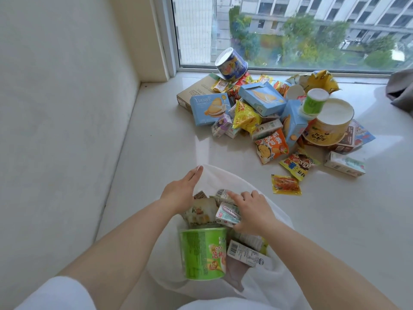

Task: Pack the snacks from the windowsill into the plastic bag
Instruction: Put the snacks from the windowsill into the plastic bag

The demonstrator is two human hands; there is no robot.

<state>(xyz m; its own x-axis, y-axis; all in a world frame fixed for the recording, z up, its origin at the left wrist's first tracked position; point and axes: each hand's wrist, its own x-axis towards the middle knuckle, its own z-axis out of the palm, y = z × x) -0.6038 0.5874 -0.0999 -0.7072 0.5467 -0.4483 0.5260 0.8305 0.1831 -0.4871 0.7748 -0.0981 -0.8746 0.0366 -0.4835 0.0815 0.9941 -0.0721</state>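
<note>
Hands work a thin white plastic bag (225, 175): left hand (181, 193) pinches its rim, right hand (252, 211) grips a small boxy carton (226, 214).

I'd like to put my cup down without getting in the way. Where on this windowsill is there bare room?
The sill is bare on the left, between the wall and the snack pile, and on the right, beyond the plastic bag and below the white carton. It is crowded under the window, and at the bag, where the left hand holds the rim and the right hand a small carton.
</note>
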